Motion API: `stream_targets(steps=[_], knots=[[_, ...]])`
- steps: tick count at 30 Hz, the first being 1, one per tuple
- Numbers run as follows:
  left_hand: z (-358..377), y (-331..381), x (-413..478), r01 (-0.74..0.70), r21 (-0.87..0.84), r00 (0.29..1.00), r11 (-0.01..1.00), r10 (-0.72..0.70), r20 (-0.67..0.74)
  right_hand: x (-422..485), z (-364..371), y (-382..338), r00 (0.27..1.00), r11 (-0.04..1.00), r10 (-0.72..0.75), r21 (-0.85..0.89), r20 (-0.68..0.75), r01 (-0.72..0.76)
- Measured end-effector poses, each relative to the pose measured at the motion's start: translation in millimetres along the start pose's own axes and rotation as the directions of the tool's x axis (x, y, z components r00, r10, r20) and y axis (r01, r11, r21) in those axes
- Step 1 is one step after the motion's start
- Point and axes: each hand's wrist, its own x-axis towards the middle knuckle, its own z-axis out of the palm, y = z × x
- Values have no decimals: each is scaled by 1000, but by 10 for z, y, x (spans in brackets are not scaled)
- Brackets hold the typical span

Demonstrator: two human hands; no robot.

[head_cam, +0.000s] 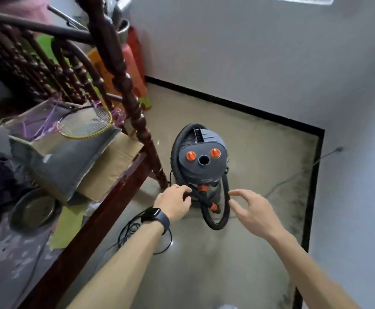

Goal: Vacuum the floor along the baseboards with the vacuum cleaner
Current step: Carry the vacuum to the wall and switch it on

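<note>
Over on the left there's a dark wooden frame with turned posts, piled with junk: a badminton racket lying on top, some cardboard under it, and a metal bowl lower down. Next to that, a thin black cable is coiled loosely on the floor, right under the left wrist, which has a dark watch on it. The left hand is down at the front of the vacuum cleaner, fingers curled round the black hose where it leaves an orange coupling. The vac itself stands upright on the floor just past the frame's corner post, fairly near the room's corner. It's a dark grey canister type with a flat-ish lid, two orange knobs side by side, and a round open port between them. The ribbed hose wraps over the back and hangs in a loop at the front. The right hand hovers just beside that loop, fingers spread wide and holding nothing; can't tell if a fingertip touches it. Along the walls runs a black baseboard, and a grey cord trails across the floor to the right wall.
</note>
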Motion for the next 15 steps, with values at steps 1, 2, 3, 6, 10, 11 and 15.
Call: stream_targets(steps=[1,2,3,6,10,11,15], knots=[[-73,88,19,7,-3,1000,1000,-7,7,0,-155,24,1000,1000,10,18,-18,-9],[-129,149,41,17,-2,1000,1000,-17,21,7,-273,55,999,999,21,36,-31,-20],[-173,192,58,28,-2,999,1000,-28,38,11,-364,91,999,998,33,54,-39,-31],[-250,196,161,66,-34,996,997,-63,70,84,-483,176,997,994,64,89,-38,-61],[-302,49,450,137,-99,989,986,-129,77,358,-404,224,995,991,94,96,22,-95],[-311,6,548,156,-108,986,982,-148,78,467,-356,230,995,992,89,87,40,-92],[-288,-195,1070,224,-164,972,961,-209,105,1082,-137,263,991,995,84,36,109,-88]])
